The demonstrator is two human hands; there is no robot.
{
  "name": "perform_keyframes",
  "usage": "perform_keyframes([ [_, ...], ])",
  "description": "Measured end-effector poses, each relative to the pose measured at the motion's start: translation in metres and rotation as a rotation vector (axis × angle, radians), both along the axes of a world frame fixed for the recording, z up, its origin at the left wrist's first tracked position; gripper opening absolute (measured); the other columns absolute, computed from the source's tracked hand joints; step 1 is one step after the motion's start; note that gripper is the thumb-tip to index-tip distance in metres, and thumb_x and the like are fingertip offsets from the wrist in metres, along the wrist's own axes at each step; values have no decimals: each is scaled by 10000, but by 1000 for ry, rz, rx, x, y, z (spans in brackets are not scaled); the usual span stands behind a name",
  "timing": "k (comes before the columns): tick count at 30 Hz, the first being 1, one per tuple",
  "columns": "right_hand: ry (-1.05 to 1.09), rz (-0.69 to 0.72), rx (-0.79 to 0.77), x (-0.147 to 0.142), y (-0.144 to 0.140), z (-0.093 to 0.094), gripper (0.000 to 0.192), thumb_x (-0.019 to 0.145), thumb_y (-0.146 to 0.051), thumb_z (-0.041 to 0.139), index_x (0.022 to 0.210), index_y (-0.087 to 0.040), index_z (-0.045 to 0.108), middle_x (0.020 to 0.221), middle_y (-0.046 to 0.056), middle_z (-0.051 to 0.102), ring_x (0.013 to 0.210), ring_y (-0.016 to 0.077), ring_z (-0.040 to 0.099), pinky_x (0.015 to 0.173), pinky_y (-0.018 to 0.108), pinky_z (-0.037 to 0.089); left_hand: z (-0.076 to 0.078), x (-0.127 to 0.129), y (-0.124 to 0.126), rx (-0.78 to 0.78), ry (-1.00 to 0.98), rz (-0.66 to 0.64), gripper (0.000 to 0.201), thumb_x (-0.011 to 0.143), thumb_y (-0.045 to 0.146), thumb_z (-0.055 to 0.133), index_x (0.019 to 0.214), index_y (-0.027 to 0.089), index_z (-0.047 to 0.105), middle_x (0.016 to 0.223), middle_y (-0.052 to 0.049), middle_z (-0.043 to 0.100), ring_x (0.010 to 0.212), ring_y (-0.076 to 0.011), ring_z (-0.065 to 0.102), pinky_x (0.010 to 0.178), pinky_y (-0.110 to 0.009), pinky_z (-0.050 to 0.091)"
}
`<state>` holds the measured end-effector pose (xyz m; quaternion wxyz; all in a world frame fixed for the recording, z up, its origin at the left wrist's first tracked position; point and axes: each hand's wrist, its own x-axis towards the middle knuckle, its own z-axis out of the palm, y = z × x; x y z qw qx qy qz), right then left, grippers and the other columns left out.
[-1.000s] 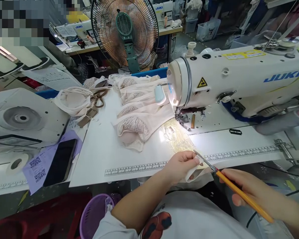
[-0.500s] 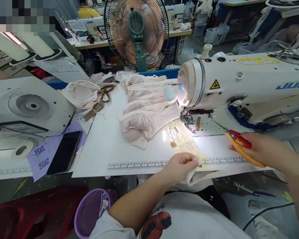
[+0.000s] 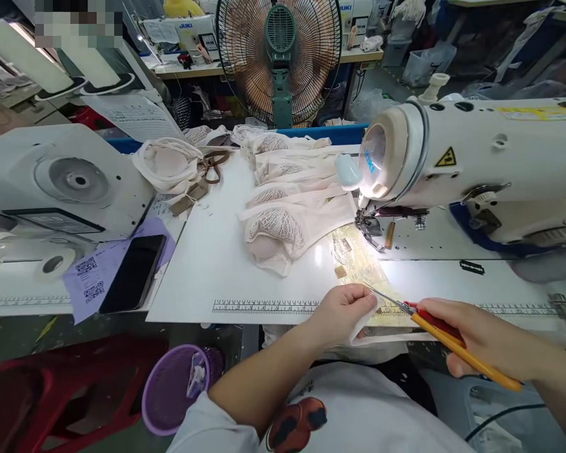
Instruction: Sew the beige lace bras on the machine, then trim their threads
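Observation:
My left hand (image 3: 342,314) is closed at the table's front edge, pinching a strip of off-white fabric (image 3: 361,324) between thumb and fingers. The rest of that cloth hangs below the edge, towards my lap. My right hand (image 3: 485,333) grips a pair of scissors (image 3: 460,353) with orange and red handles. Their thin, pointed blades reach left to the fabric by my left fingertips; whether they touch it I cannot tell. Beyond my hands, a beige lace bra (image 3: 276,229) lies on the white table, its band running to the needle area of the sewing machine (image 3: 476,151).
More lace bra pieces (image 3: 271,170) are lined up behind. A black blade (image 3: 471,267) lies right of the machine bed's front. A phone (image 3: 133,274) rests on purple paper at left. A large fan (image 3: 280,63) stands behind; a purple basket (image 3: 174,390) sits below.
My right hand has brought the scissors left and down from beside the machine to the cloth at my left fingers. The black blade now shows on the table. The view has shifted slightly.

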<state>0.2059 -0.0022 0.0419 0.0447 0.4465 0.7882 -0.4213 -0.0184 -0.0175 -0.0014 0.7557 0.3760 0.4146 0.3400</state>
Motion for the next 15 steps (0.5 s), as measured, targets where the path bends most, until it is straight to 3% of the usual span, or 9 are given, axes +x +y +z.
perform_keyframes([
  [9,24,-107,-141,-7,-5,1,258,625,-295,629,635,-223,381,629,-45,363,532,118,377,458,234,332,1,4,-1,-33,6,19,367,697,498,629,636,163,494,474,79,373,346,-47,338,356,-210,311],
  [12,3,-140,-89,-3,-9,-2,267,601,-246,631,613,-221,365,613,-44,357,552,128,375,486,245,329,3,2,-1,-23,24,7,380,706,515,608,619,170,477,470,80,363,350,-52,339,362,-208,300],
  [15,5,-188,79,18,-6,-8,233,638,-298,648,623,-226,427,609,-28,442,550,149,430,485,258,350,6,-3,-3,47,87,-78,326,752,458,573,631,165,495,493,58,407,416,-68,391,411,-199,300],
])
